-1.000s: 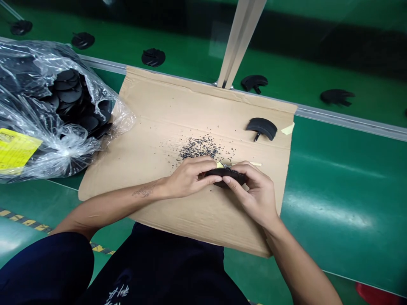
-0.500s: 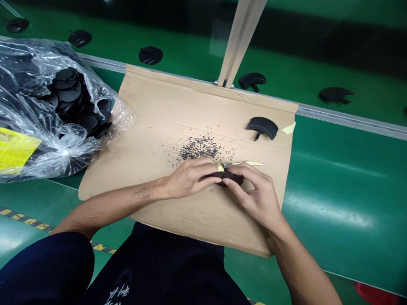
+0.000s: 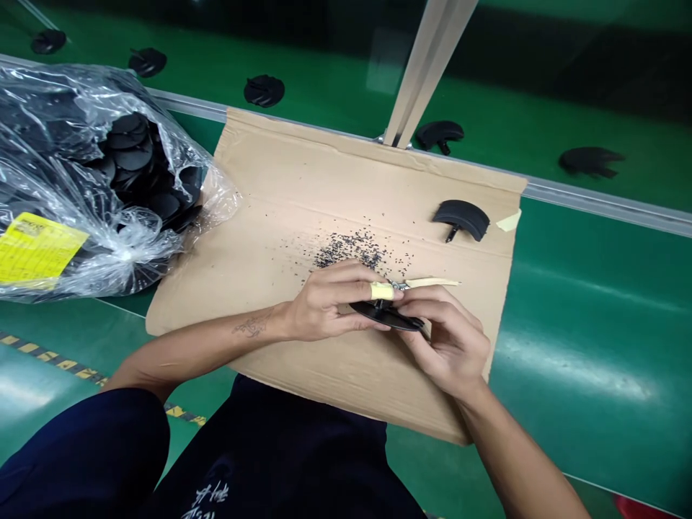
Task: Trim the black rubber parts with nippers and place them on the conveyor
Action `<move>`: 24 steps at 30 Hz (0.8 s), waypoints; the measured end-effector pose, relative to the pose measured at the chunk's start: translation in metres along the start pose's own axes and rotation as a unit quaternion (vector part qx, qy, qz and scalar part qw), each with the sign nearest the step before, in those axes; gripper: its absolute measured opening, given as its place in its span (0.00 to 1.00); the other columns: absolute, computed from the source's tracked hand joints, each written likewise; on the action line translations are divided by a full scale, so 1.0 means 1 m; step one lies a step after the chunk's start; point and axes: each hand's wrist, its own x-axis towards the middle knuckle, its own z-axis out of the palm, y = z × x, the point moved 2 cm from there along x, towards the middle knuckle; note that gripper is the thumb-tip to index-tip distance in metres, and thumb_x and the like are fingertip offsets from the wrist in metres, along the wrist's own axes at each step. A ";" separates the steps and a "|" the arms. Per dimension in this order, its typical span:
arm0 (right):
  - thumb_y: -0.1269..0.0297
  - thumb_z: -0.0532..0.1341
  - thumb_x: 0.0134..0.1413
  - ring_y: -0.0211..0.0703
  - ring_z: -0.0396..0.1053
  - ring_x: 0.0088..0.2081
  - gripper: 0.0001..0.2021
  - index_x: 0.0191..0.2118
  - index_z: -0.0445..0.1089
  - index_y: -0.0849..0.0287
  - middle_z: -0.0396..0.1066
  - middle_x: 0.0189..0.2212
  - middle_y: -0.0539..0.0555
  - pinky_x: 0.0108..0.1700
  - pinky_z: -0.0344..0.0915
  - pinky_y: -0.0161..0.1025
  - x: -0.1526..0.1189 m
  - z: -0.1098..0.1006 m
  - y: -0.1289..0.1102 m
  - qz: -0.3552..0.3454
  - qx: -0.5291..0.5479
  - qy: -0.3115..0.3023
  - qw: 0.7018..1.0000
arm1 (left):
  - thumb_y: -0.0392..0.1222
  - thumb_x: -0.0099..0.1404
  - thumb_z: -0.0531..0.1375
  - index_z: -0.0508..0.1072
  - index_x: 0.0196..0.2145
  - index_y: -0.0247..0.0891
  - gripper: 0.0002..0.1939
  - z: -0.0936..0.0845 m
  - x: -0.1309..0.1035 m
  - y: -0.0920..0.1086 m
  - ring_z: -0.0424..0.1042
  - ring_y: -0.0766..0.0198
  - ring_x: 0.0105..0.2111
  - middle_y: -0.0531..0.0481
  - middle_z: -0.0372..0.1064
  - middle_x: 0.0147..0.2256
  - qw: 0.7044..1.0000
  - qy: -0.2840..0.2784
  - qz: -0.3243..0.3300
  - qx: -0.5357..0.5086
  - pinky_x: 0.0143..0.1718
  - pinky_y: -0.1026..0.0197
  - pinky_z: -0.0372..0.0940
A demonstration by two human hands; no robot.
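Note:
A thin round black plastic part (image 3: 386,317) with a short raised post is held low over the cardboard sheet (image 3: 318,367). My left hand (image 3: 332,299) pinches its left side, thumb beneath and fingers above; one finger is wrapped in yellow tape (image 3: 382,290). At the part's right edge my right hand (image 3: 454,331) is closed on it, its fingertips partly hidden. Just behind the hands lies a small tool with pale yellow handles (image 3: 432,283), its metal head mostly covered. Tiny black scraps (image 3: 349,251) are scattered on the cardboard beyond my left hand.
A curved black part with a stem (image 3: 462,220) lies at the cardboard's far right. To the left sits a clear plastic bag (image 3: 127,249) of black discs with a yellow label (image 3: 40,249). Behind the metal rail (image 3: 605,210) stands an upright post (image 3: 429,72); several black parts lie beyond.
The black part has tilted and shows more of its upper face and post. My right hand has shifted slightly right and down along its edge. The whole view has moved a little.

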 end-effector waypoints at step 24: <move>0.79 0.64 0.57 0.41 0.75 0.38 0.11 0.39 0.69 0.54 0.77 0.41 0.55 0.35 0.71 0.38 0.000 0.003 -0.002 -0.029 -0.049 -0.041 0.998 | 0.41 0.72 0.61 0.76 0.49 0.37 0.10 -0.003 0.000 -0.001 0.80 0.64 0.40 0.44 0.81 0.41 0.998 -0.035 0.045 0.018 0.42 0.59 0.76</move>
